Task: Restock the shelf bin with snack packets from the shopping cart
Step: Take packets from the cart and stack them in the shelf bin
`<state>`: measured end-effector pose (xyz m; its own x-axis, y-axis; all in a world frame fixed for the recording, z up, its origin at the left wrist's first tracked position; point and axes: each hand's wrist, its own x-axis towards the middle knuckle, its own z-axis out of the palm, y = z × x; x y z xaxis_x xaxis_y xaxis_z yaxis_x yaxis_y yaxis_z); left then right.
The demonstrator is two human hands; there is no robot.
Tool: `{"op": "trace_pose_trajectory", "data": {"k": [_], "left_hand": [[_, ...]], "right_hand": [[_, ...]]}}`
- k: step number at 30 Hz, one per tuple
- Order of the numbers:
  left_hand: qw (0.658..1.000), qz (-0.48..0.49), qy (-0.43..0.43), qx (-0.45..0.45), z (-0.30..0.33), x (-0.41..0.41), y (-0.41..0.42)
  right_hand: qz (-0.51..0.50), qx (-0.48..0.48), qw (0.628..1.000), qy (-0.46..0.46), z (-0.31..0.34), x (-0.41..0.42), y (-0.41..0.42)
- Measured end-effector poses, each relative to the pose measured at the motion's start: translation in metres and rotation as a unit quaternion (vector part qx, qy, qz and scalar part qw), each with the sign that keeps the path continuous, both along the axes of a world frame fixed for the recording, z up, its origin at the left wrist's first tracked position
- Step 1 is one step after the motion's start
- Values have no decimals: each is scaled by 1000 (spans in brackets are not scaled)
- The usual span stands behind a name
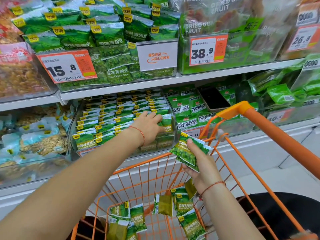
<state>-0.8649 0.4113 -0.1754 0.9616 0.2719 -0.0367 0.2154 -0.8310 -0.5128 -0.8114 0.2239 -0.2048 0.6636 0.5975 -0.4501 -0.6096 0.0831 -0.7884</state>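
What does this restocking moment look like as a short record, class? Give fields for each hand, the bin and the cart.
left hand: in the shelf bin, fingers on a packet at the front right
right hand: holding a few green pea packets above the cart
shelf bin: clear, rows of upright packets
cart: orange wire, loose packets remaining inside

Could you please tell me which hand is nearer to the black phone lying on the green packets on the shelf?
Right. The right hand, holding packets, is below the phone; the left hand is further left, in the shelf bin.
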Motion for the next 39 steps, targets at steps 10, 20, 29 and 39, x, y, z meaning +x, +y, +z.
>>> {"op": "trace_pose_trajectory", "data": {"k": [10, 20, 29, 39], "left_hand": [[996, -19, -69, -60, -1, 14, 20], [992, -25, -107, -65, -4, 28, 38], [995, -20, -86, -43, -1, 20, 29], [938, 108, -48, -327, 13, 6, 10]], "right_hand": [[25, -16, 1000, -9, -5, -4, 2], [4, -34, 999, 19, -8, 2, -1], [18, -18, 1000, -5, -2, -2, -3], [9, -18, 999, -31, 8, -2, 5]]}}
